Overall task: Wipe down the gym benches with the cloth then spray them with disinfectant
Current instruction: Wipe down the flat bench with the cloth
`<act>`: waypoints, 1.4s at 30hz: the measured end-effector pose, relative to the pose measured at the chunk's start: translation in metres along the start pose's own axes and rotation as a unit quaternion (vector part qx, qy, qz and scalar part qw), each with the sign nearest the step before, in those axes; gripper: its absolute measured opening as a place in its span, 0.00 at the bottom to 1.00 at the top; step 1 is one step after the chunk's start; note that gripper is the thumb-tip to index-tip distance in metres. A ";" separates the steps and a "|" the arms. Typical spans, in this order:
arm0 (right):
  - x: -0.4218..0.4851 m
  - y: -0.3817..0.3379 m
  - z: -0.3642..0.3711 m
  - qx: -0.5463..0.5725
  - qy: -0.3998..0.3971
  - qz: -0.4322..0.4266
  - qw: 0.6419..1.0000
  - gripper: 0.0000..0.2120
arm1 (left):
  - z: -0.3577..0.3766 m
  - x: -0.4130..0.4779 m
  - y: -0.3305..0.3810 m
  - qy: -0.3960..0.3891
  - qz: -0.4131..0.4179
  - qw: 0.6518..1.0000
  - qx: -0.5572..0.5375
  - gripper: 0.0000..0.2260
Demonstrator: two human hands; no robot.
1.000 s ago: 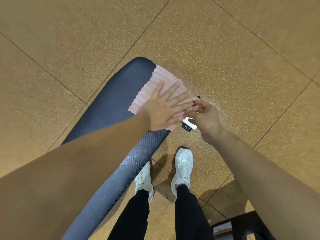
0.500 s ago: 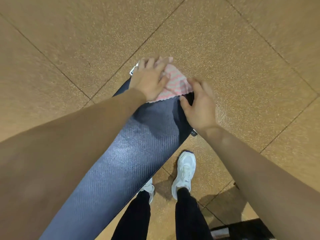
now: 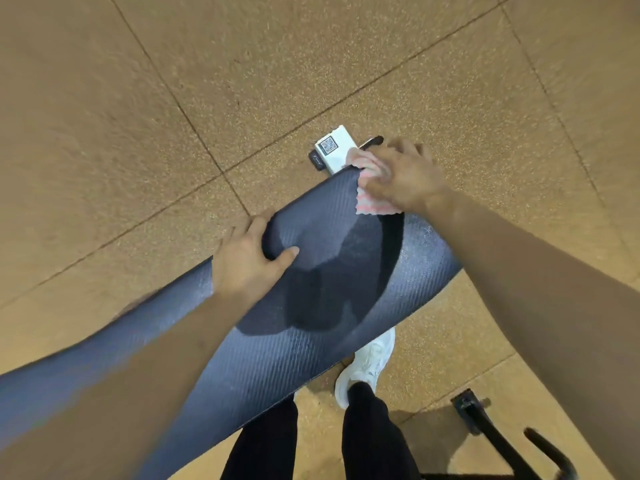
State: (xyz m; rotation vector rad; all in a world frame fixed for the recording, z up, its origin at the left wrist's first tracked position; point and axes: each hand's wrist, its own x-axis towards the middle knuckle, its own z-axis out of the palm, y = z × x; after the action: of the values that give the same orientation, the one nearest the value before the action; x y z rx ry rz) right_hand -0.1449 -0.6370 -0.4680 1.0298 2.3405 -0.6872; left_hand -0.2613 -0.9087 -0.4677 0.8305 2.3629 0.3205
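Note:
A long dark blue padded bench (image 3: pixel 311 334) runs from the lower left up to the centre. My left hand (image 3: pixel 247 261) grips its far edge, thumb on top of the pad. My right hand (image 3: pixel 403 178) presses a pink and white striped cloth (image 3: pixel 372 202) against the bench's far right end, with the fabric bunched under the fingers. The shadow of my head and arms falls dark across the middle of the pad.
A white tag with a QR code (image 3: pixel 335 152) sticks out on a black bracket past the bench end. The floor is tan speckled tile. My legs in black trousers and a white shoe (image 3: pixel 367 367) stand close below the bench. A black metal frame (image 3: pixel 498 438) lies at the lower right.
The cloth has passed from under my left hand to my right hand at the bench end. My left hand has shifted to the far edge and gripped it.

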 end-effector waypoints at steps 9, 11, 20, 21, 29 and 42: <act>0.003 -0.056 0.004 -0.136 -0.083 -0.107 0.981 0.33 | -0.003 0.001 -0.007 -0.017 0.015 0.999 0.024 0.33; 0.004 -0.069 0.008 -0.140 -0.100 -0.133 0.976 0.33 | -0.009 -0.004 -0.011 -0.003 0.019 0.999 0.031 0.31; -0.001 -0.130 0.048 -0.171 -0.172 -0.227 0.943 0.36 | -0.036 -0.050 -0.084 0.082 -0.097 0.991 0.048 0.16; -0.003 -0.138 0.054 -0.177 -0.178 -0.235 0.939 0.36 | -0.038 -0.057 -0.095 0.085 -0.115 0.988 0.052 0.16; -0.020 -0.197 0.095 -0.194 -0.217 -0.269 0.918 0.36 | -0.042 -0.098 -0.156 0.093 -0.210 0.972 0.053 0.19; -0.068 -0.286 0.162 -0.182 -0.174 -0.295 0.922 0.30 | -0.027 -0.159 -0.212 0.188 -0.208 0.960 0.017 0.25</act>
State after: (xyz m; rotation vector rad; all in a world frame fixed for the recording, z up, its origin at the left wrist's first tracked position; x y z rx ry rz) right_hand -0.2874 -0.9411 -0.4782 0.0169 2.3226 -0.5481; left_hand -0.2824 -1.1736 -0.4586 0.2813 2.8266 0.2783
